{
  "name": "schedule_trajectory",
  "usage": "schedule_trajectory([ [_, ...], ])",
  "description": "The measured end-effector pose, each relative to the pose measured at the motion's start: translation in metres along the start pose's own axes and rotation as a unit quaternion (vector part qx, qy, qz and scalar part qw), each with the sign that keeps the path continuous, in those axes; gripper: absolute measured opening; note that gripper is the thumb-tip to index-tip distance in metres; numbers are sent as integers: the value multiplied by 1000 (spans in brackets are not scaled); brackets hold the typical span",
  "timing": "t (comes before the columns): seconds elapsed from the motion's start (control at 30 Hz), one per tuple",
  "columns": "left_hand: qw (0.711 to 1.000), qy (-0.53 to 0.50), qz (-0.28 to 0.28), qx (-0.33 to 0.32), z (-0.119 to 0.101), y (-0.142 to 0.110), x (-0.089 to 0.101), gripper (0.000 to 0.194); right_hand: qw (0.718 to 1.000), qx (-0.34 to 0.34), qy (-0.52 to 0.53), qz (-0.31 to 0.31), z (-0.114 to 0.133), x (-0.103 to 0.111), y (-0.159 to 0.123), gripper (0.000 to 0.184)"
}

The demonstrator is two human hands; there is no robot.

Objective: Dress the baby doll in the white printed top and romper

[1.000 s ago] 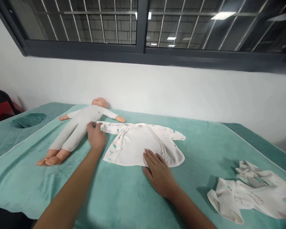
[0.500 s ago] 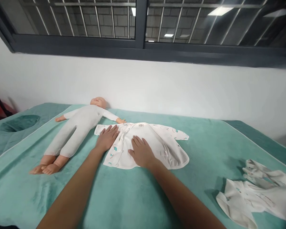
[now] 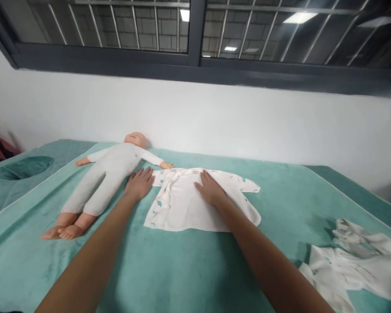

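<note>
A white baby shirt [image 3: 185, 204] with small coloured prints lies spread open on the green bed cover [image 3: 169, 269]. On the end of its left sleeve rests my left hand [image 3: 139, 183], flat with the fingers extended. My right hand [image 3: 211, 189] lies flat on the upper part of the shirt, just below the collar label, fingers stretched out. Left of the shirt, a baby doll [image 3: 114, 171] in a pale grey-white body lies on its back. One of the doll's hands reaches close to the shirt's left sleeve.
Crumpled white printed baby clothes [image 3: 361, 265] lie at the lower right, partly behind my right forearm. A white wall [image 3: 215, 117] and a dark-framed window [image 3: 195, 71] border the bed's far side. At the far left, the cover has a round hollow [image 3: 26, 168].
My left hand has slid left along the sleeve to its end. My right hand has moved up and right across the shirt, and the creases on its right side look flatter.
</note>
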State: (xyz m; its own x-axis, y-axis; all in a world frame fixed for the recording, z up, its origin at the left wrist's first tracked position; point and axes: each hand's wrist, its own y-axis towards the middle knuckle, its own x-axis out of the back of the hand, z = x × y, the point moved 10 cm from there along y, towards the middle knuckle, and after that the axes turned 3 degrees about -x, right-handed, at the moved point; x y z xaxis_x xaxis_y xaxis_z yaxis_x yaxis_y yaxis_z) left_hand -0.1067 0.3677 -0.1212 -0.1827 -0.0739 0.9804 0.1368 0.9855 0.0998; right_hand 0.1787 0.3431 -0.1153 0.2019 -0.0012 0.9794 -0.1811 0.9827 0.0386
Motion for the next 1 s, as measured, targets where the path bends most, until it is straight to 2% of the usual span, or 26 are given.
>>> schedule_trajectory([
  [0.07, 1000, 1, -7, -1, 0, 0, 0, 59, 1000, -7, -2, -4, -2, 0, -8, 73],
  [0.13, 1000, 2, -13, -1, -1, -1, 0, 58, 1000, 12, -13, -10, 9, -1, -20, 72],
  [0.33, 1000, 4, -22, -7, -3, -2, 0, 58, 984, 176, -21, -22, 78, -3, -83, 64],
  [0.53, 1000, -1, -24, -9, -6, -4, 4, 56, 967, 252, 32, 20, 121, -2, -150, 66],
  [0.63, 1000, -4, -24, -7, -7, -5, 6, 56, 957, 277, 66, 54, 129, 3, -177, 68],
  [0.7, 1000, -6, -23, -3, -7, -6, 7, 56, 939, 308, 113, 99, 128, 8, -190, 64],
  [0.77, 1000, -8, -21, 2, -7, -6, 8, 55, 921, 307, 191, 147, 109, 18, -189, 57],
  [0.8, 1000, -9, -21, 4, -7, -6, 8, 55, 918, 277, 237, 153, 90, 26, -180, 54],
  [0.83, 1000, -10, -22, 5, -7, -6, 9, 54, 925, 218, 282, 134, 62, 36, -164, 51],
  [0.87, 1000, -11, -24, 7, -7, -6, 9, 54, 935, 137, 316, 82, 24, 50, -145, 49],
  [0.9, 1000, -11, -27, 8, -7, -6, 10, 54, 943, 56, 328, 0, -19, 67, -129, 47],
  [0.97, 999, -12, -33, 12, -8, -6, 11, 54, 944, -110, 276, -143, -105, 96, -110, 42],
  [1.0, 999, -12, -35, 13, -8, -6, 11, 53, 931, -206, 224, -201, -145, 108, -109, 42],
])
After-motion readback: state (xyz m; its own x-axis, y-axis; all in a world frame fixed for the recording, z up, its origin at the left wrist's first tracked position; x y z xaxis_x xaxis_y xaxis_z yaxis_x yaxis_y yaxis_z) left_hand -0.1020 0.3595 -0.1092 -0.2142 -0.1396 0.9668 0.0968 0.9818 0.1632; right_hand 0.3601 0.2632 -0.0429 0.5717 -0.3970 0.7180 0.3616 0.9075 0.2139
